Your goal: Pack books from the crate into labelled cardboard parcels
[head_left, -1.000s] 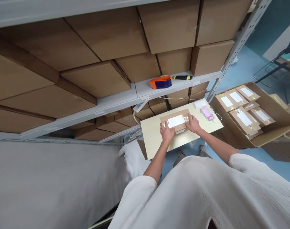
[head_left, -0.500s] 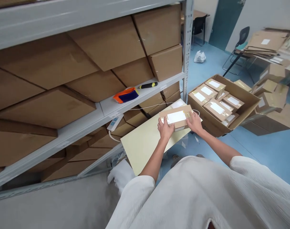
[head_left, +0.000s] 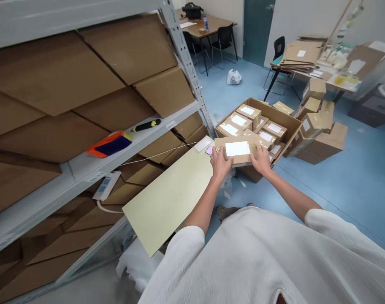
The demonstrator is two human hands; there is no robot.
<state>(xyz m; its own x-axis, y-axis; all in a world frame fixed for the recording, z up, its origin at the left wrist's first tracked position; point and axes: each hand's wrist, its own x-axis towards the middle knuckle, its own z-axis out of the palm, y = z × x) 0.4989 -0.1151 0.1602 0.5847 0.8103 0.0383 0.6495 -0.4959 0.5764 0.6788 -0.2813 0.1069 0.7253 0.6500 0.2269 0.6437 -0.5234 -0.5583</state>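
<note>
A small cardboard parcel [head_left: 237, 150] with a white label and tape on its ends is held between both hands. My left hand [head_left: 219, 162] grips its left end and my right hand [head_left: 261, 159] grips its right end. The parcel hangs above the far end of a pale yellow table [head_left: 170, 194], close to a big open carton [head_left: 287, 122] that holds several similar labelled parcels. A pink phone [head_left: 209, 150] and a white pad [head_left: 203, 143] lie on the table just left of the parcel.
A grey metal rack [head_left: 186, 63] packed with brown boxes fills the left. An orange and blue tape dispenser [head_left: 110, 144] and a black and yellow cutter [head_left: 145, 125] lie on its shelf. More boxes [head_left: 319, 122], chairs and desks stand further off on the blue floor.
Both hands lifted the parcel off the table and carried it right, towards the open carton. My view swung right, showing more of the room.
</note>
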